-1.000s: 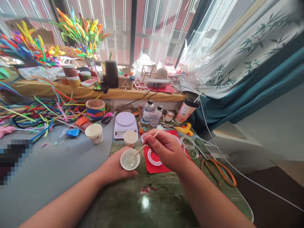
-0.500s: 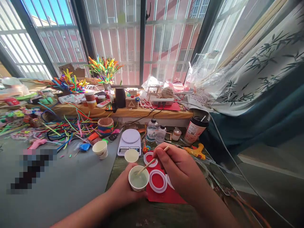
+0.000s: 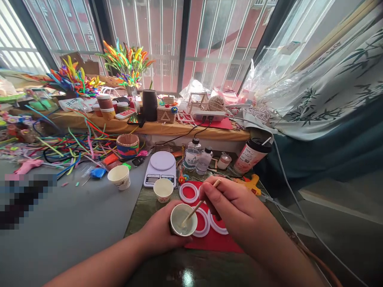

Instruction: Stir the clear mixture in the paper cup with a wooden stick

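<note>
My left hand [image 3: 163, 225] is wrapped round a paper cup [image 3: 183, 220] with clear, slightly cloudy liquid in it. Between the thumb and fingers of my right hand [image 3: 230, 199] is a thin wooden stick [image 3: 194, 209], slanting down so that its lower end dips into the liquid. White ring-shaped molds [image 3: 189, 193] lie on a red sheet [image 3: 215, 244] under and beyond my hands; my right hand hides part of them. Just behind the held cup stands a second paper cup [image 3: 163, 189].
A white kitchen scale [image 3: 162, 161] sits behind the cups, with two clear bottles [image 3: 192, 154] to its right. Another paper cup [image 3: 119, 177] is at left. A yellow glue gun [image 3: 253, 184] and a lidded drink cup [image 3: 251, 156] stand at right; pipe cleaners [image 3: 72, 147] spread over the left.
The view has shifted and tilted down. My left hand and the cup sit slightly further right in the picture, and the stick's tip is at a different spot in the liquid.
</note>
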Tool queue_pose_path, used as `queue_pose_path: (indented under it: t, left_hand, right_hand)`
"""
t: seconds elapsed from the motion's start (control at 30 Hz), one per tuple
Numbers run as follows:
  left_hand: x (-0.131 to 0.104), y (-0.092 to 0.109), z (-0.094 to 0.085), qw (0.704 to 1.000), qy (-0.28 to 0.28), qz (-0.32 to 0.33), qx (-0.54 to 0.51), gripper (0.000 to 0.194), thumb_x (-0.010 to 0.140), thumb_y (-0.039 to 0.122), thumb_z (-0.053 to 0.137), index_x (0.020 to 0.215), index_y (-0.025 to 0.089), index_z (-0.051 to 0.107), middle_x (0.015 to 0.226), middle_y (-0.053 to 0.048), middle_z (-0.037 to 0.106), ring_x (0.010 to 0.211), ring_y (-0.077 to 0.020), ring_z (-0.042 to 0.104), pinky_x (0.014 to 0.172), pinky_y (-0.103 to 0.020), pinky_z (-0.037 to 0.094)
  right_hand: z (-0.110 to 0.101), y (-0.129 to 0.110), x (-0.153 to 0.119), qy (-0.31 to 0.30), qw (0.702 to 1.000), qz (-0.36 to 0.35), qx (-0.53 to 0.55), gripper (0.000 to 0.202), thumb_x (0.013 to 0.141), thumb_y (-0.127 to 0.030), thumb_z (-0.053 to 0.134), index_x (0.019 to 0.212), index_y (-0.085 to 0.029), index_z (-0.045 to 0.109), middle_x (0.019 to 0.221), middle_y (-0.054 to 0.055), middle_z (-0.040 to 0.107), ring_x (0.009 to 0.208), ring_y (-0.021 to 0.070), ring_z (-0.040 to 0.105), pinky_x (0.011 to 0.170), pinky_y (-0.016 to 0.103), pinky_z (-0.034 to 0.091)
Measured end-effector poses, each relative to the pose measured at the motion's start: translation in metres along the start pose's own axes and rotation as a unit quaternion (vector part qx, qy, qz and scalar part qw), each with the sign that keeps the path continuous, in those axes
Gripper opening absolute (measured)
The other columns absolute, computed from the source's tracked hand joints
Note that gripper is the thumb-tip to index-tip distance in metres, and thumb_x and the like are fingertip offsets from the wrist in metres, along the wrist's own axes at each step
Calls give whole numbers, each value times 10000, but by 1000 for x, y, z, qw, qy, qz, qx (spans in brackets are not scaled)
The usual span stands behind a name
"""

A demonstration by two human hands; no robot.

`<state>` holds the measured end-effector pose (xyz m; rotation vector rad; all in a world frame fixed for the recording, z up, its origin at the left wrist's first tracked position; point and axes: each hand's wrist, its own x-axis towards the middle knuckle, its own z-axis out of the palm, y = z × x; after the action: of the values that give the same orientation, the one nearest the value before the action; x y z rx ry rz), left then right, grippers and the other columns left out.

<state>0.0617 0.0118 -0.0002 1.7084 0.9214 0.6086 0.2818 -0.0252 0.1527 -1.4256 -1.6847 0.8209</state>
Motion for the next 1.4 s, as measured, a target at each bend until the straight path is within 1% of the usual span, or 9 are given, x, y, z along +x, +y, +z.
queue_pose_path:
  t: [0.1, 0.27, 0.57, 0.73, 0.87, 1.0, 1.13, 1.3, 1.4]
  left_hand:
    - [2, -1, -3, 1000, -12, 11, -14, 732, 724, 318, 985, 1390, 240, 693, 1349, -108, 789, 1209, -349, 749, 1087, -463, 589]
    - [7, -1, -5, 999, 2, 13, -38, 559, 737, 280, 973, 1246, 236, 746, 1249, -70, 799, 1112, -308, 758, 1005, -415, 610]
    - [7, -6, 2, 999, 6, -11, -52, 547, 749, 287, 982, 1238, 255, 740, 1200, -50, 822, 1079, -301, 785, 942, -387, 629]
    - [8, -3, -1, 999, 10, -13, -49, 524, 740, 284, 964, 1212, 249, 740, 1196, -49, 818, 1066, -292, 775, 941, -389, 622]
    - [10, -1, -3, 998, 15, -21, -56, 555, 724, 314, 977, 1221, 242, 740, 1207, -58, 818, 1092, -309, 770, 958, -405, 623]
    - [10, -1, -3, 998, 22, -11, -53, 548, 736, 311, 964, 1231, 235, 740, 1241, -72, 821, 1127, -318, 769, 983, -415, 626]
    - [10, -2, -2, 998, 23, -14, -54, 548, 750, 314, 958, 1245, 240, 736, 1236, -69, 832, 1132, -322, 774, 970, -414, 635]
    - [10, -4, -3, 999, 21, -8, -37, 545, 774, 301, 955, 1263, 237, 724, 1277, -86, 817, 1166, -330, 763, 1014, -433, 625]
    - [10, -3, -3, 999, 19, -11, -35, 533, 781, 299, 949, 1257, 233, 717, 1270, -88, 813, 1153, -326, 765, 1010, -430, 622]
  right_hand:
    - [4, 2, 1, 29, 999, 15, -4, 445, 1155, -497, 503, 814, -252, 650, 684, -10, 608, 621, 176, 541, 543, 289, 386]
    - [8, -2, -3, -21, 1000, -14, -10, 454, 1177, -453, 488, 796, -247, 623, 691, -12, 642, 599, 160, 545, 564, 286, 421]
    - [15, -8, -7, -16, 997, -62, -41, 466, 1205, -368, 466, 779, -249, 610, 718, -18, 672, 623, 150, 609, 590, 266, 477]
    - [14, -10, -14, 51, 995, -69, -53, 428, 1217, -366, 488, 831, -256, 639, 722, -27, 659, 599, 152, 590, 592, 279, 466]
    - [16, -11, -14, 43, 994, -91, -32, 434, 1208, -338, 501, 805, -252, 636, 702, -33, 647, 589, 143, 584, 591, 264, 471]
    - [19, -9, -10, 114, 987, -97, -56, 416, 1189, -331, 534, 795, -251, 641, 687, -32, 641, 583, 145, 576, 603, 276, 462]
    - [18, -9, -7, 58, 994, -79, -45, 414, 1182, -328, 510, 797, -252, 641, 711, -11, 706, 593, 156, 633, 572, 279, 467]
    - [17, -2, -6, 77, 994, -51, -59, 436, 1195, -402, 496, 815, -258, 654, 693, -6, 670, 578, 166, 585, 547, 299, 427]
    - [18, 2, -5, 29, 999, -37, -28, 462, 1206, -440, 475, 823, -254, 653, 753, 6, 704, 616, 168, 606, 570, 293, 456]
